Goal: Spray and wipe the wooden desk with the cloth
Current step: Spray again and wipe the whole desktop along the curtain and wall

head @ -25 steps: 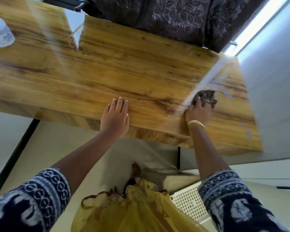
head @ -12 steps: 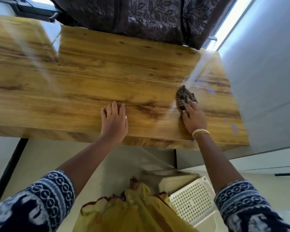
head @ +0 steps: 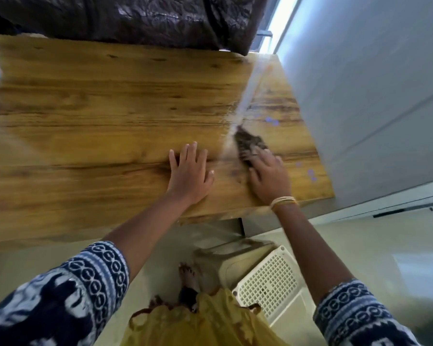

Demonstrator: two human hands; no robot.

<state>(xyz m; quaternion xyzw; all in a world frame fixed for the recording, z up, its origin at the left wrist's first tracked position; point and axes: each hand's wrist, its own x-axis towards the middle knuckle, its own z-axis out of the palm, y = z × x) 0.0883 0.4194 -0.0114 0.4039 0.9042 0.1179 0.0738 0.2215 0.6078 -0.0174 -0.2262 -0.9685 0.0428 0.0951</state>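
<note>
The wooden desk (head: 98, 116) fills the upper half of the head view, its grain glossy, with a bright streak of reflected light near its right end. A dark patterned cloth (head: 248, 143) lies on the desk's right part. My right hand (head: 268, 176) presses on the cloth with fingers spread flat over its near edge. My left hand (head: 189, 174) rests palm down, fingers straight, on the bare wood just left of the cloth. No spray bottle is in view.
A dark floral curtain (head: 140, 18) hangs behind the desk. A grey wall (head: 373, 96) runs along the desk's right end. On the floor below stand a white perforated basket (head: 268, 283) and a beige box (head: 235, 255), beside my foot (head: 189, 278).
My right hand has slid the cloth leftward, closer to my left hand. The view has shifted, and the white bottle at far left has left the frame. My left hand stays flat.
</note>
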